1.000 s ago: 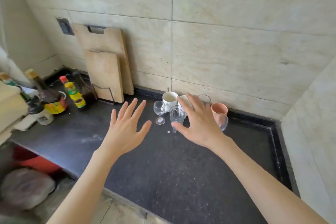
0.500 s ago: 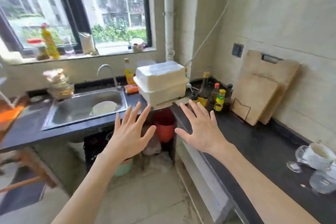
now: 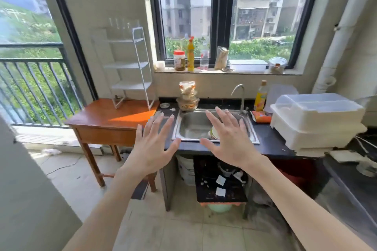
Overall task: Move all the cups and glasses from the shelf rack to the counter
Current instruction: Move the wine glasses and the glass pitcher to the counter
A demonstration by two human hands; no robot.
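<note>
Reaching forward at the centre of the frame, the left hand [image 3: 152, 149] and the right hand [image 3: 228, 142] are both spread flat with fingers splayed, palms away from the camera, grasping nothing and touching nothing.

Behind the hands, in the middle of the frame, a steel sink [image 3: 195, 128] is set into a dark counter [image 3: 271, 138]; the right hand partly covers its basin, where some dishes show. A curved tap [image 3: 239, 96] rises at the sink's back edge. Just left of it stands a stack of glass bowls [image 3: 187, 97]. To the right, a yellow bottle [image 3: 261, 96] stands upright beside a large white lidded dish box [image 3: 318, 120] that takes up that end of the counter.

Left of the sink, touching the counter's end, is an orange-brown wooden table [image 3: 106, 120]. On it stands the white wire shelf rack [image 3: 130, 67], upright, its long axis vertical, with three flat shelves facing the room. Its shelves look bare; the top part is blurred against the pale wall. No cups or glasses can be made out in this view.

On the window sill in the upper middle stand jars and bottles [image 3: 190, 55]. A balcony railing [image 3: 34, 87] fills the left of the frame.
</note>
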